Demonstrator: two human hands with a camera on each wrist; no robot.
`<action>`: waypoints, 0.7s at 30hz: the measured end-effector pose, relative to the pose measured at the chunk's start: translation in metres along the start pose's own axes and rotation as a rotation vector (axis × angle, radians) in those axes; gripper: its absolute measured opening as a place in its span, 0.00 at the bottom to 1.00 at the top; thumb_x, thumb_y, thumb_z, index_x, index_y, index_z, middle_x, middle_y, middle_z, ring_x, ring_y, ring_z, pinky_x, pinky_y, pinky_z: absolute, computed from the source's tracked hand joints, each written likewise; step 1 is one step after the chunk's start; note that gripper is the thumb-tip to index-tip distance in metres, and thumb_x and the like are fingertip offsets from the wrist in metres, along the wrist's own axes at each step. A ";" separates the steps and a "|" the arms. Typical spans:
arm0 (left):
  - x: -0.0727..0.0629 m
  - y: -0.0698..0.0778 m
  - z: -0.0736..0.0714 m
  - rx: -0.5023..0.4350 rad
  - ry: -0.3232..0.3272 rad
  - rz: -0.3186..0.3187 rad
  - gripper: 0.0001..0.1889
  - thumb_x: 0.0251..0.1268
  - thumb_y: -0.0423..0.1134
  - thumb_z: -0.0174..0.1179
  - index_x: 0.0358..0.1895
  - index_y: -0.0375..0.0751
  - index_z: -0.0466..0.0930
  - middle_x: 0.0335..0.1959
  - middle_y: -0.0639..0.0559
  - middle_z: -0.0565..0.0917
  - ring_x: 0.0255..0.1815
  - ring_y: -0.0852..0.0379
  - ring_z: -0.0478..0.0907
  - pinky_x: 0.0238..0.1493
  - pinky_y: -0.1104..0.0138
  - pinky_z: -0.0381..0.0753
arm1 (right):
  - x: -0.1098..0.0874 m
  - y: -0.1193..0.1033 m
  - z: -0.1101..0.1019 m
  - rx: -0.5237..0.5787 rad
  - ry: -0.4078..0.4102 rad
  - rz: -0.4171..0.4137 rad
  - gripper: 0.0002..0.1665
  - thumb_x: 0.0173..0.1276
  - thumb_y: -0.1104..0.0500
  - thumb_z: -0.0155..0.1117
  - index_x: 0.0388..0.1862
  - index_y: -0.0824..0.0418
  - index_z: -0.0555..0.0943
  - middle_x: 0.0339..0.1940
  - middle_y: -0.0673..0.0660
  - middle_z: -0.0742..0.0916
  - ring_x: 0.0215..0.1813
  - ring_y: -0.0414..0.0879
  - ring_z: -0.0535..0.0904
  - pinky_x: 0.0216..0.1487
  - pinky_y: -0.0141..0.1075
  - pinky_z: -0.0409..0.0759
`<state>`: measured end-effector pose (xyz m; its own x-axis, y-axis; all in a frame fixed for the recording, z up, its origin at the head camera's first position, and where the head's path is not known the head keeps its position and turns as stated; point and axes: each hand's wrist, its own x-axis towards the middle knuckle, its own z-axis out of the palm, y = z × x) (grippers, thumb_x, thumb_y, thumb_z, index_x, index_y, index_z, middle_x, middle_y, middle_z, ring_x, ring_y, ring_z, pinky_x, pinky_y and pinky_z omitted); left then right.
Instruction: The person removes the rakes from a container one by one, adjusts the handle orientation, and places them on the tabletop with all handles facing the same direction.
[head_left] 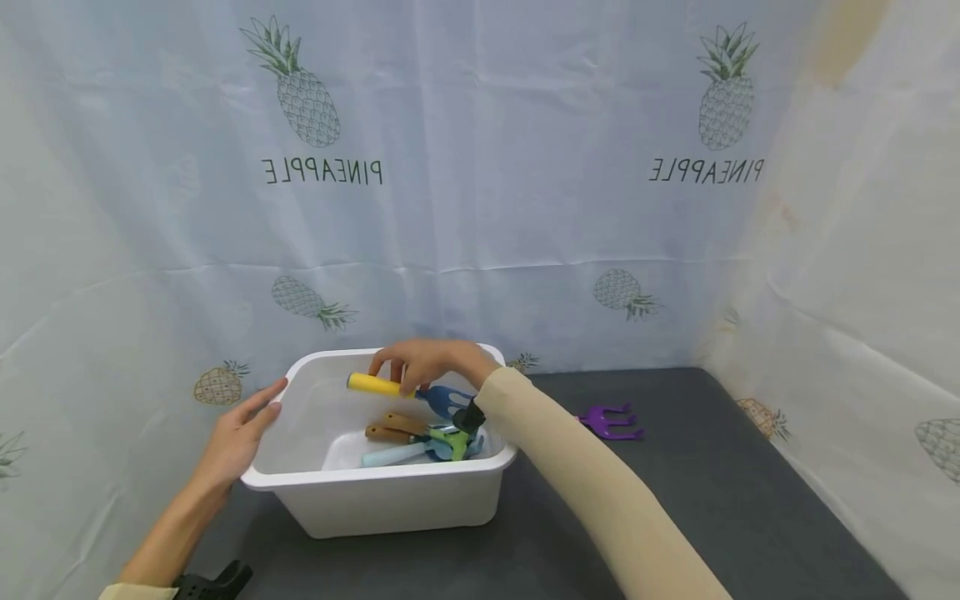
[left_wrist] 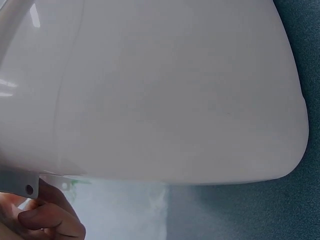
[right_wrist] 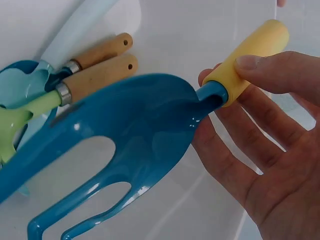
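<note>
A hand fork (right_wrist: 150, 120) with a blue three-tined head and a yellow handle is pinched by my right hand (head_left: 427, 362), thumb against the fingers just behind the neck. It is inside the white basin (head_left: 382, 481), over the other tools. My left hand (head_left: 236, 433) grips the basin's left rim, its fingers bent at the edge in the left wrist view. At the basin's bottom lie a green-headed tool with a wooden handle (right_wrist: 100, 75), another wooden handle (right_wrist: 102, 51) and a light blue tool (head_left: 393, 454), their heads overlapping.
A purple fork (head_left: 611, 422) lies on the dark table (head_left: 720, 500), right of the basin, partly hidden by my right sleeve (head_left: 585, 475). A pineapple-printed curtain (head_left: 510, 208) hangs behind the table and along both sides.
</note>
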<state>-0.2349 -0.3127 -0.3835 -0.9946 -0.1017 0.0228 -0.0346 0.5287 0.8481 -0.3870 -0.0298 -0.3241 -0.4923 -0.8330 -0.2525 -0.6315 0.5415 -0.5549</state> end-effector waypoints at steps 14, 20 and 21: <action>-0.001 0.002 0.000 0.022 -0.004 0.009 0.32 0.85 0.54 0.41 0.83 0.45 0.54 0.82 0.29 0.57 0.48 0.72 0.77 0.40 0.69 0.84 | -0.037 -0.028 -0.032 -0.100 0.074 -0.095 0.33 0.70 0.67 0.63 0.73 0.54 0.72 0.59 0.61 0.85 0.53 0.50 0.83 0.43 0.34 0.86; -0.002 0.001 0.000 0.017 -0.005 0.004 0.32 0.85 0.55 0.41 0.83 0.45 0.54 0.82 0.30 0.56 0.47 0.75 0.76 0.41 0.70 0.84 | -0.058 -0.039 -0.045 -0.163 0.121 -0.108 0.32 0.70 0.66 0.64 0.73 0.55 0.72 0.56 0.60 0.86 0.51 0.49 0.84 0.49 0.34 0.85; -0.002 0.001 0.000 0.018 -0.005 0.005 0.32 0.85 0.55 0.41 0.83 0.45 0.54 0.82 0.30 0.56 0.47 0.74 0.76 0.41 0.69 0.84 | -0.062 -0.039 -0.047 -0.174 0.129 -0.108 0.32 0.69 0.66 0.64 0.72 0.55 0.73 0.55 0.60 0.86 0.51 0.49 0.84 0.51 0.34 0.84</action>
<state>-0.2329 -0.3120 -0.3823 -0.9952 -0.0952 0.0241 -0.0317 0.5443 0.8383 -0.3598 0.0063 -0.2488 -0.4819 -0.8717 -0.0894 -0.7730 0.4709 -0.4250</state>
